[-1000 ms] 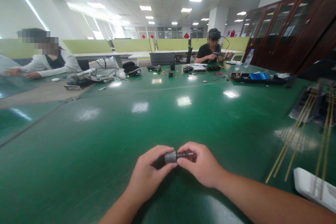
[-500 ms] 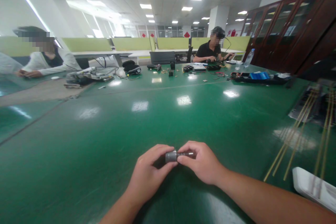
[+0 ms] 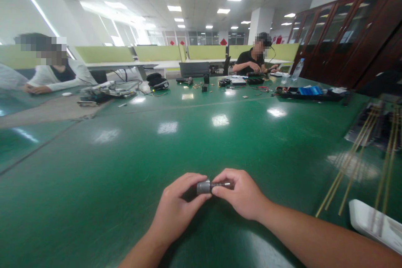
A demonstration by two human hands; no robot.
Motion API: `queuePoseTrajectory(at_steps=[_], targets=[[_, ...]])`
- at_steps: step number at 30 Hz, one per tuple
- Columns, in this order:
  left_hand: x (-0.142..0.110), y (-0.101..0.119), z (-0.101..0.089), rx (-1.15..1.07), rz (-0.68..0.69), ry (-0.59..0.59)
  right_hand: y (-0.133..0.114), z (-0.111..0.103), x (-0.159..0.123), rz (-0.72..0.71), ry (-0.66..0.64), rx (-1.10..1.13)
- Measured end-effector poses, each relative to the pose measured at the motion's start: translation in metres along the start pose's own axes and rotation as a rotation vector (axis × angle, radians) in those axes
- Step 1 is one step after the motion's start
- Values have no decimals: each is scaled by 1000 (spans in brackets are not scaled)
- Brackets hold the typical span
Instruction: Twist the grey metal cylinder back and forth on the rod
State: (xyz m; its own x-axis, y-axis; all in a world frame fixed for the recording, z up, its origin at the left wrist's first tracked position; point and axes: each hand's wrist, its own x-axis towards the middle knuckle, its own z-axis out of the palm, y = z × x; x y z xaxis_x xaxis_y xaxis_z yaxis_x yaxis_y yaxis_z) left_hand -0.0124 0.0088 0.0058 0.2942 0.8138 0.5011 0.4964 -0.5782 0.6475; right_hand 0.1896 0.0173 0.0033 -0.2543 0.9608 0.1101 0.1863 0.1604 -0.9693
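Between my hands lies a metal piece that looks like a hole saw (image 3: pixel 203 187), a short grey cylinder with a thin shaft sticking out to the right. My left hand (image 3: pixel 176 207) is closed on the cylinder, with the thumb below and the fingers above. My right hand (image 3: pixel 243 194) pinches the thin shaft (image 3: pixel 222 184) close to the cylinder, and its bright end shows near the palm. Both hands are just above the green table (image 3: pixel 132 167). Part of the cylinder is hidden by my left fingers.
At right lie several thin yellowish sticks (image 3: pixel 351 163) and a white tray (image 3: pixel 373 222). Farther back are a black tray with a blue item (image 3: pixel 310 91), bottles (image 3: pixel 297 70), a black pouch (image 3: pixel 157 81) and small parts. One person sits far left, another across the table.
My hands and the hole saw have barely moved, with the cylinder a hair further left. The person across the table has shifted slightly.
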Motion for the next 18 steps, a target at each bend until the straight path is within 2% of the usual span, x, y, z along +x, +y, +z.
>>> queuePoseTrajectory(at_steps=[18], targets=[[-2, -1, 1, 12, -17, -1, 3, 2, 0, 43, -6, 39]])
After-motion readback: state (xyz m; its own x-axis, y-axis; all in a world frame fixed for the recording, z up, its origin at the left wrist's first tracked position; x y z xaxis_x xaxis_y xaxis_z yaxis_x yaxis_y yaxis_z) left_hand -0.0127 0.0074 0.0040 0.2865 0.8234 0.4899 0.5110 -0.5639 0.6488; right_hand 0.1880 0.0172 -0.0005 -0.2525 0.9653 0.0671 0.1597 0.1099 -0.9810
